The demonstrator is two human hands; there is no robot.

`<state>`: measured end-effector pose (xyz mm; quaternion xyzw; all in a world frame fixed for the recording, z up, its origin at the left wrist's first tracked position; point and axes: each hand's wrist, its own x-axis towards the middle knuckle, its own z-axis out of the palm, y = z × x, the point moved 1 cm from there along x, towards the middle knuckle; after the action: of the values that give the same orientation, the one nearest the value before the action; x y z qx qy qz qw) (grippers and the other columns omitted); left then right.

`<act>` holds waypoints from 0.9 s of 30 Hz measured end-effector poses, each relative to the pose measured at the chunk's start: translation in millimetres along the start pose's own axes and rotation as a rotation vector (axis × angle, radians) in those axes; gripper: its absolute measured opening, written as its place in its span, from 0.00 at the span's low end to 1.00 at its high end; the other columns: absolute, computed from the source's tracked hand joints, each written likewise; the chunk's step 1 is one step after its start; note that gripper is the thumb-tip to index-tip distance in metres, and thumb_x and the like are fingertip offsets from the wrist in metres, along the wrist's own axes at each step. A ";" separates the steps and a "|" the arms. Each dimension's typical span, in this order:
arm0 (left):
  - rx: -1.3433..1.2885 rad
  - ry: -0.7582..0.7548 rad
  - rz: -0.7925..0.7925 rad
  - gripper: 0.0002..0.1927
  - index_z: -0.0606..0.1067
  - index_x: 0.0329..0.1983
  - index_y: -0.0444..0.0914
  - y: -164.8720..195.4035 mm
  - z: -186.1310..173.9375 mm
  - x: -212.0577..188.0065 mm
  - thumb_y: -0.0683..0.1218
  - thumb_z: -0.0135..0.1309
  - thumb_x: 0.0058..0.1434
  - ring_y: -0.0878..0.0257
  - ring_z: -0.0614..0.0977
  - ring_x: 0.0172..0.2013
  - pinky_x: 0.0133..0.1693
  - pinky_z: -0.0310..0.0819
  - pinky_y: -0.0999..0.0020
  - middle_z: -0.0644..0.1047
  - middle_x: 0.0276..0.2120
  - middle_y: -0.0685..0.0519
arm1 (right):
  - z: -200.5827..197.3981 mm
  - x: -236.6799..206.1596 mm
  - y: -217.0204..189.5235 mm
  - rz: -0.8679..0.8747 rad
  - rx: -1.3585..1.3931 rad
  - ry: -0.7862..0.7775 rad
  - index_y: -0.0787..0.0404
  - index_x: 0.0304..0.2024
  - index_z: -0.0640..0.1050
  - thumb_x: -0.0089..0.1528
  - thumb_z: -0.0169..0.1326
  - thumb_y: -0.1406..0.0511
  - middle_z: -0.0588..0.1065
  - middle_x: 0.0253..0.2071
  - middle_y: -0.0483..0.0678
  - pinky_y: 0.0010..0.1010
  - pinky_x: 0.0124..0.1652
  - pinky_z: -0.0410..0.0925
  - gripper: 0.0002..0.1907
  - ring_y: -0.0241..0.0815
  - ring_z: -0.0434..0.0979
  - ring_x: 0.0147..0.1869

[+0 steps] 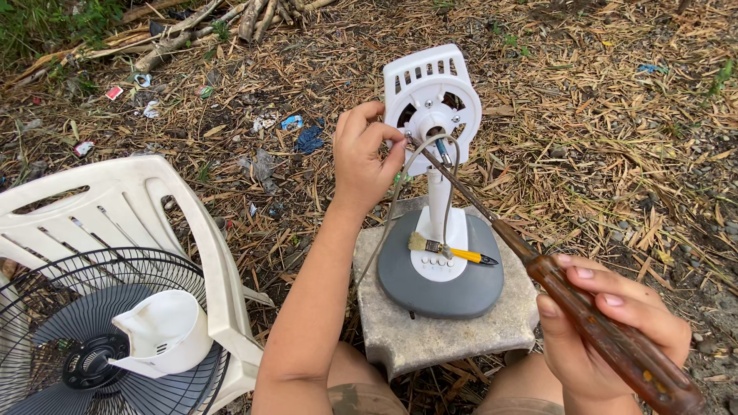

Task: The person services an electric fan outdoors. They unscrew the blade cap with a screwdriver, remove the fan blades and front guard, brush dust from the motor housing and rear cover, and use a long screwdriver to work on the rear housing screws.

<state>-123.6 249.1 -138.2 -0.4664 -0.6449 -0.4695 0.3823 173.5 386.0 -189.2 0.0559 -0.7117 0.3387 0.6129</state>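
- Fingers (pixel 584 277) of the right hand (pixel 607 323) wrap shut around the brown handle of a long screwdriver (pixel 538 261), low at the right of the head view.
- Its shaft runs up and left, the tip meeting the hub of the motor (pixel 434 100), a white vented housing atop a short white stem.
- Left hand (pixel 365 154) grips the motor's left edge, fingers curled closed on it, the forearm stretching up from the bottom of the frame.
- Grey fan base (pixel 407 269) sits on a rough concrete block (pixel 438 338) between the person's knees; a small brush (pixel 450 250) with a yellow and black handle lies across the base's white panel.
- A grey cord (pixel 396 192) loops down from the motor past the base.
- At left, a wire fan guard (pixel 54 330) holds a white cover (pixel 165 330), leaning against a white plastic chair (pixel 154 207).
- Dry leaves (pixel 615 115) carpet the ground beyond, with sticks (pixel 254 15) at the top.
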 end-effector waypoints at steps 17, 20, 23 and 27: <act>-0.007 0.062 -0.031 0.11 0.79 0.41 0.40 5.2 5.8 -4.9 0.39 0.65 0.54 0.50 0.75 0.51 0.54 0.71 0.57 0.75 0.50 0.48 | 19.8 29.8 -31.9 -0.119 -0.093 -0.059 0.60 0.50 0.64 0.60 0.65 0.69 0.78 0.47 0.59 0.46 0.58 0.77 0.25 0.54 0.84 0.54; -0.012 0.048 -0.030 0.13 0.80 0.43 0.42 7.4 6.2 -5.4 0.39 0.65 0.55 0.51 0.75 0.52 0.54 0.71 0.57 0.75 0.50 0.48 | 22.2 35.8 -35.5 -0.133 -0.057 -0.062 0.59 0.51 0.63 0.62 0.65 0.70 0.79 0.47 0.57 0.45 0.59 0.77 0.24 0.54 0.84 0.55; 0.013 0.036 -0.037 0.13 0.81 0.44 0.43 9.1 7.1 -5.3 0.38 0.64 0.55 0.51 0.75 0.51 0.53 0.71 0.57 0.75 0.50 0.48 | 19.6 38.8 -36.6 -0.107 -0.005 -0.116 0.56 0.51 0.62 0.64 0.64 0.70 0.79 0.47 0.55 0.43 0.58 0.75 0.24 0.52 0.84 0.54; 0.017 0.026 -0.017 0.14 0.81 0.44 0.44 9.9 8.0 -4.8 0.38 0.64 0.55 0.50 0.74 0.51 0.54 0.69 0.56 0.74 0.50 0.47 | 17.3 36.8 -34.0 -0.055 0.027 -0.125 0.58 0.45 0.63 0.59 0.64 0.70 0.78 0.43 0.56 0.38 0.45 0.74 0.22 0.48 0.80 0.44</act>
<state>-113.2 256.8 -142.3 -0.4515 -0.6477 -0.4734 0.3905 167.0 362.8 -142.0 0.1049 -0.7420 0.3273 0.5756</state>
